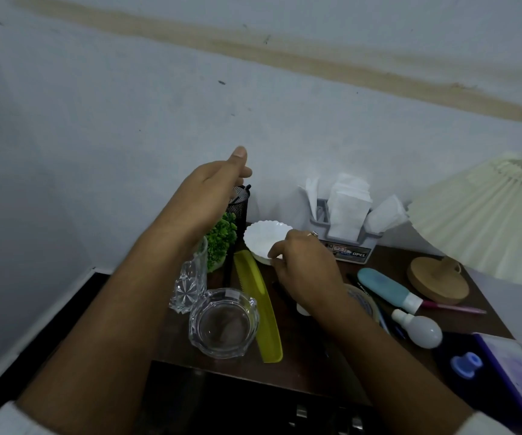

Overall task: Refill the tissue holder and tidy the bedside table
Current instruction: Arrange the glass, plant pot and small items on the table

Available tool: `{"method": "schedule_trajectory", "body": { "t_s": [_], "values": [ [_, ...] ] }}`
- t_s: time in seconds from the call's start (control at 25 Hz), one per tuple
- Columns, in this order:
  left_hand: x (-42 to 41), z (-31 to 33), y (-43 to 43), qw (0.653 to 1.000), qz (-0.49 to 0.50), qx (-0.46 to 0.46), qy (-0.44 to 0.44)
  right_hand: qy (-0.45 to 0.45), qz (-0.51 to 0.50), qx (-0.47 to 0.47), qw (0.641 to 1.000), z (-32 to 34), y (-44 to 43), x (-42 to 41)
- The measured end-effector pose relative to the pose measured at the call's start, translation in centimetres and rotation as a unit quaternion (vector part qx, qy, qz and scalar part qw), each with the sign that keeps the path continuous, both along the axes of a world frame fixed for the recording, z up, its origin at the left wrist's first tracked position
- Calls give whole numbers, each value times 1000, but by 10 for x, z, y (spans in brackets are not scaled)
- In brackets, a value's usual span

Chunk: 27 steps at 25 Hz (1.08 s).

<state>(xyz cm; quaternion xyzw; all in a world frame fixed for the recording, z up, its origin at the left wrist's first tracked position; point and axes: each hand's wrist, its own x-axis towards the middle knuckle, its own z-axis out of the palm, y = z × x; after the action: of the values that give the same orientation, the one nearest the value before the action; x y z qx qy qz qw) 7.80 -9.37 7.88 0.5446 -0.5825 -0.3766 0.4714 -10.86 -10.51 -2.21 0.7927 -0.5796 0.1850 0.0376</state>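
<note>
While our left hand (pixel 212 186) hangs raised above the black mesh pen cup (pixel 238 205) at the back of the bedside table (pixel 297 356), its fingers are stretched forward and loosely apart, thumb tip uppermost, gripping nothing. Our left forearm runs up from the lower left corner, crossing in front of the small green plant (pixel 222 238) and the cut-glass tumbler (pixel 190 284). Our right hand (pixel 306 271) is lower and nearer the table's middle, knuckles up and wrist bent down, its fingertips (pixel 273 254) pinched on the near rim of the white scalloped bowl (pixel 264 238); a ring shows on one finger. Both hands are well apart from each other.

We see the tissue holder (pixel 347 243), a grey box, standing against the wall just behind and to the right of the bowl, with white tissues (pixel 349 205) sticking upright out of its slots. Just beside our right hand lies a yellow comb (pixel 258 306), and left of the comb sits a clear glass ashtray (pixel 223 324). To the right lie a blue tube (pixel 385 288), a small white bottle (pixel 419 329), a pink pen (pixel 454 307) and the wooden lamp base (pixel 437 281) under the pleated shade (pixel 485 221)
</note>
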Motion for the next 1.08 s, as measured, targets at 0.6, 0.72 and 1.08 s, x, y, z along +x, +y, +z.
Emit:
{"method": "schedule_trajectory", "body": {
  "t_s": [0.6, 0.72, 1.08],
  "values": [
    [17, 7, 1, 999, 35, -22, 30, -92, -105, 33, 990, -10, -47, 5],
    [23, 7, 1, 999, 41, -23, 28, -123, -95, 42, 987, -9, -45, 4],
    [64, -11, -7, 991, 115, 62, -12, -411, 12, 228, 883, 14, -19, 34]
  ]
}}
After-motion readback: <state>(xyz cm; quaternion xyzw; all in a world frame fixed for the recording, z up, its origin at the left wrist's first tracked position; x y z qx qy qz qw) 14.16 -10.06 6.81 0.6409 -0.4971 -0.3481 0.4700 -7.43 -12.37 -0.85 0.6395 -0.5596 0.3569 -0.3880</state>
